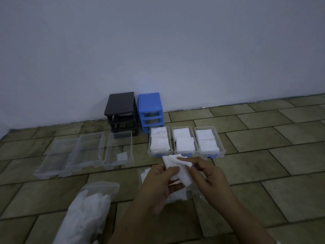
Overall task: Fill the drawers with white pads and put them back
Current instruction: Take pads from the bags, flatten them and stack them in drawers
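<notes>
We hold a small bunch of white pads [177,170] in both hands, low in the middle of the view and just in front of the filled drawers. The left hand [158,184] grips the bunch from below with curled fingers, while the right hand [204,173] pinches its upper edge, as if peeling one pad free; we judge the two-handed hold serves to separate the sheets.

Beyond them sit three clear drawers with blue handles [185,141], side by side on the tiled floor [263,155], each already holding two stacks of pads. To their left lie three more clear drawers [84,152]; the nearest one [118,150] holds a single pad [122,156], the other two look bare. So the next pads likely belong there.

Against the wall [158,41] stand a black cabinet frame [121,113] and a blue cabinet frame [151,111], both with open slots, waiting for the drawers' return.

A plastic bag of pads [88,213] lies near our left arm, within easy reach as the supply; another clear bag [175,192] lies under the hands.
</notes>
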